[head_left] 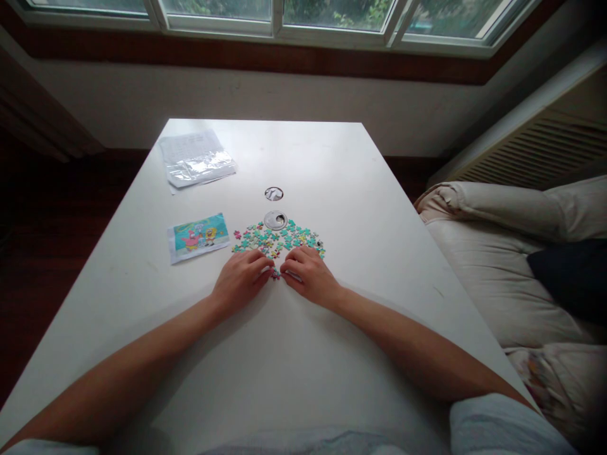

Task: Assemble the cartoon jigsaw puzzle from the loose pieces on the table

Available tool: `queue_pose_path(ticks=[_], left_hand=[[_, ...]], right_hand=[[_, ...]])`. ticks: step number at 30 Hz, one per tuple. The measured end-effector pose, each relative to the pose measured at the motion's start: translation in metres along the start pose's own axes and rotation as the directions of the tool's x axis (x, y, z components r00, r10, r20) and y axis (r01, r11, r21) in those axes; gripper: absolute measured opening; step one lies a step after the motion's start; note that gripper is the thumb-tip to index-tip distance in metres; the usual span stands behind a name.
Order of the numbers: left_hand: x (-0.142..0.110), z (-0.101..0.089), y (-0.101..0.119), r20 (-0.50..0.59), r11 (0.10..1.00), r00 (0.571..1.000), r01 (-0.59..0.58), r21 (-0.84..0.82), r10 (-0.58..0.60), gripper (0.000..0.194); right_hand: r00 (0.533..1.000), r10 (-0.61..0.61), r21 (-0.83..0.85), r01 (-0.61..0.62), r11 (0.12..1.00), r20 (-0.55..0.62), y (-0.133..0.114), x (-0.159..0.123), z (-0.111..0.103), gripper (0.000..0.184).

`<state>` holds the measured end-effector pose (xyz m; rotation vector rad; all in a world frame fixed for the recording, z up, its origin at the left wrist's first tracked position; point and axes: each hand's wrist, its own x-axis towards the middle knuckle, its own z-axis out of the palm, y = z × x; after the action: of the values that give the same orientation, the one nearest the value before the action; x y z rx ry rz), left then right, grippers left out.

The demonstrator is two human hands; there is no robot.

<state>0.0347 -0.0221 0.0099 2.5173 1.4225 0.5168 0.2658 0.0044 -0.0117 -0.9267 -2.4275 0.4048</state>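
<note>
Small jigsaw puzzle pieces (289,235), mostly teal with some yellow and pink, lie in a loose heap on the white table. At the heap's near edge, a few reddish puzzle pieces (275,274) sit between my two hands. My left hand (244,275) is closed, with thumb and fingertips pinched at the left side of these pieces. From the right, my right hand (308,273) pinches at the same pieces, its fingers curled. The fingertips partly cover what they hold. Left of the heap lies a picture sheet (198,238) with colourful cartoon figures.
Papers in a clear plastic sleeve (196,160) lie at the table's far left. Behind the heap are a round hole (274,194) and a round metallic disc (275,220) in the white table (322,164). A cushioned sofa (467,272) stands to the right, below windows.
</note>
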Motion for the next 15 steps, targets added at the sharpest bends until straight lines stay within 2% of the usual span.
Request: queue_pose_path(ticks=[2, 4, 7, 11, 15], left_hand=[[-0.005, -0.012, 0.013, 0.089, 0.991, 0.995, -0.054, 0.120, 0.044, 0.016], [-0.012, -0.022, 0.029, 0.188, 0.972, 0.981, -0.082, 0.220, 0.040, 0.018], [-0.026, -0.030, 0.047, 0.260, 0.954, 0.965, -0.098, 0.285, 0.022, 0.036], [-0.042, -0.023, 0.056, 0.240, 0.948, 0.971, -0.085, 0.306, 0.009, 0.052], [-0.054, -0.007, 0.057, 0.204, 0.956, 0.979, -0.085, 0.282, 0.027, 0.059]], right_hand=[[1.000, 0.015, 0.005, -0.015, 1.000, -0.018, 0.002, 0.000, 0.000, 0.006], [0.999, 0.022, 0.014, -0.021, 1.000, -0.037, 0.003, 0.001, 0.001, 0.006], [0.998, 0.022, 0.024, -0.020, 0.999, -0.063, 0.004, 0.000, 0.003, 0.006], [0.997, -0.004, 0.034, 0.007, 0.999, -0.079, 0.005, 0.000, 0.003, 0.011], [0.993, -0.100, 0.039, 0.102, 0.994, -0.055, 0.005, 0.004, 0.006, 0.025]])
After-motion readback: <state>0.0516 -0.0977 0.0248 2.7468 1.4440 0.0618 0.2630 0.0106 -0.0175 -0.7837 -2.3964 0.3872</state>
